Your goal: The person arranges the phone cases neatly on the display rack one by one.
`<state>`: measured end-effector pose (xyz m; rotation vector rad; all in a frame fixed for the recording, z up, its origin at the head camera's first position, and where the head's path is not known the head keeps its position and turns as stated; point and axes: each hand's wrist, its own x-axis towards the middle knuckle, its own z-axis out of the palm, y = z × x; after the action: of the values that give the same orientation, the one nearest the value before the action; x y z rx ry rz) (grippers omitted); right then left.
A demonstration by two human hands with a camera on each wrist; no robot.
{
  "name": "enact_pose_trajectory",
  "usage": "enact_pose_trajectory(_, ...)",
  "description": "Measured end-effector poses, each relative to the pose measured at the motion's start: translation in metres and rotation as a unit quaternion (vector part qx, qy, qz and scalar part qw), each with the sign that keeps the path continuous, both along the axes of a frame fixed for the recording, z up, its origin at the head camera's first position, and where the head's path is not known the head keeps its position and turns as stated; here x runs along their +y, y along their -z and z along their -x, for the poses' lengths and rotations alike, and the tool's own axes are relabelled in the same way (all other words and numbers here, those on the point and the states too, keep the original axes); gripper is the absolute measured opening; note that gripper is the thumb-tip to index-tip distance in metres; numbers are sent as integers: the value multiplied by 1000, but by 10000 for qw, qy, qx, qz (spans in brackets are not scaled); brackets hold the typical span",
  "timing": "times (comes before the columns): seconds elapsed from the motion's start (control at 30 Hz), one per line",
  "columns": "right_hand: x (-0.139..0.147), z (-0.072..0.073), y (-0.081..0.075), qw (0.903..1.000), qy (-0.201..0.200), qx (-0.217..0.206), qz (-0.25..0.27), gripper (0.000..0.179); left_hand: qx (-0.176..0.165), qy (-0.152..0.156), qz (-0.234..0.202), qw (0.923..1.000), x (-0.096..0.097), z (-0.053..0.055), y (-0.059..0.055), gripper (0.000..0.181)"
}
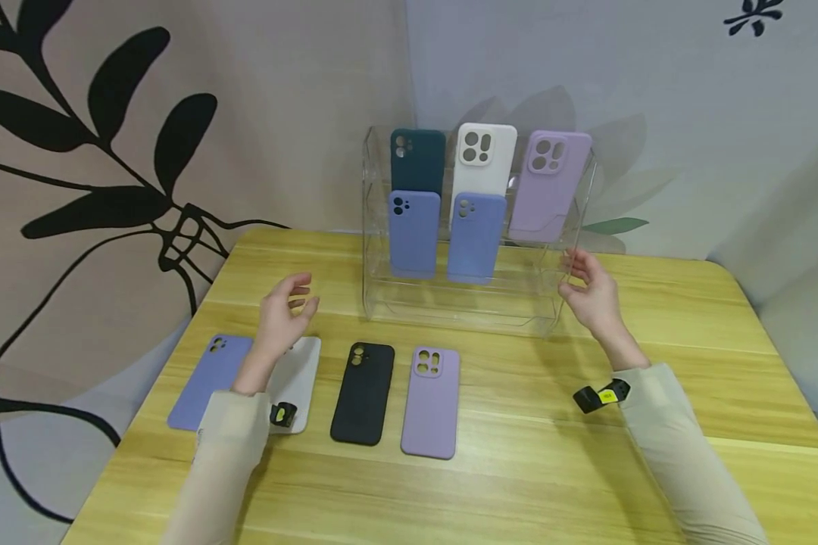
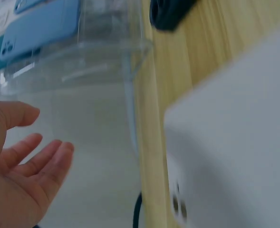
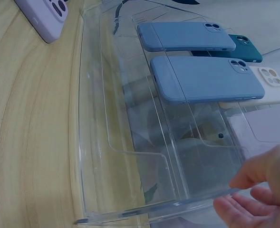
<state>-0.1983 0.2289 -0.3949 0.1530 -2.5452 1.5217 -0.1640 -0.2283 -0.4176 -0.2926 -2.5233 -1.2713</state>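
Head view: the right hand [image 1: 593, 295] pinches the right side wall of the clear stand [image 1: 443, 310], thumb on one face and fingers on the other, while the left hand [image 1: 277, 322] hangs relaxed, grasping nothing, beyond the stand's left end. The stand rests toward the back of the table [image 1: 518, 469]; its thin walls suggest light, stiff, slick plastic, likely to slide when nudged and perhaps to crack if flexed. Low on both side walls seems the safest hold, keeping it level. Leaning in it are a green case [image 1: 417, 160], a tall white case [image 1: 482, 159] and a lilac case [image 1: 551, 189], with two blue cases [image 1: 414, 238] in front; these look light and pliant, best taken by their long edges. Before the stand lie a flat blue case [image 1: 207, 386], a flat white case [image 1: 300, 378], a black case [image 1: 363, 393] and a flat lilac case [image 1: 430, 405].
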Motion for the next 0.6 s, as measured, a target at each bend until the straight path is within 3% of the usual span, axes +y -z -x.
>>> enact_pose_trajectory(0.2,2,2,4,10000,-25,19,44,53,-418,-331,300,9981,-32,-17,3,39)
enact_pose_trajectory(0.43,1,1,2,10000,9,42,27,52,-582,-860,611,9927,-66,-34,9,43)
enact_pose_trajectory(0.6,1,1,2,10000,9,23,15,52,-881,-1016,975,9861,-84,-45,12,53)
